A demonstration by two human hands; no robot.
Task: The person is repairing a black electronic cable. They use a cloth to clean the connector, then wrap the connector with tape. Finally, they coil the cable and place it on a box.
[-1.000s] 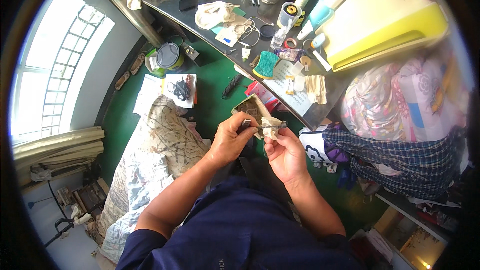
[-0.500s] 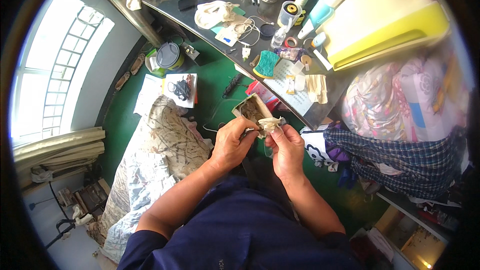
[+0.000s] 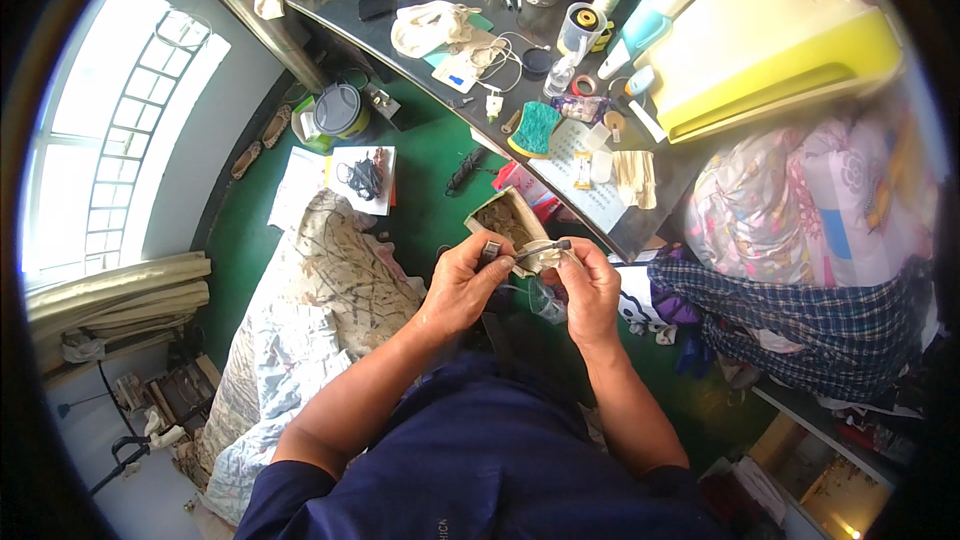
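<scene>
In front of my body, both hands are closed close together. My left hand (image 3: 463, 285) pinches a slim dark rod-like thing (image 3: 540, 252) that runs across to the right fingers; a grey, metallic-looking end (image 3: 489, 251) sticks up beside the left thumb. I cannot make out its exact kind. My right hand (image 3: 592, 290) grips a pale, cloth-like piece (image 3: 537, 264) beneath the dark thing, its fingers also at the rod's far end. Just beyond the hands is an open box (image 3: 475, 224) with brownish contents, partly covered by them.
A dark table (image 3: 640, 225) carries a green sponge (image 3: 536, 128), a printed sheet (image 3: 590, 195), bottles, cords and a large yellow-and-cream bin (image 3: 780, 100). Fabric bundles (image 3: 750, 200) lie at right, a patterned cloth heap (image 3: 320, 280) at left. A clear plastic cup-like thing (image 3: 547, 302) is below my hands.
My right hand has turned and shifted slightly right and down. More of the dark rod now shows between the hands, and the pale piece sits lower behind it.
</scene>
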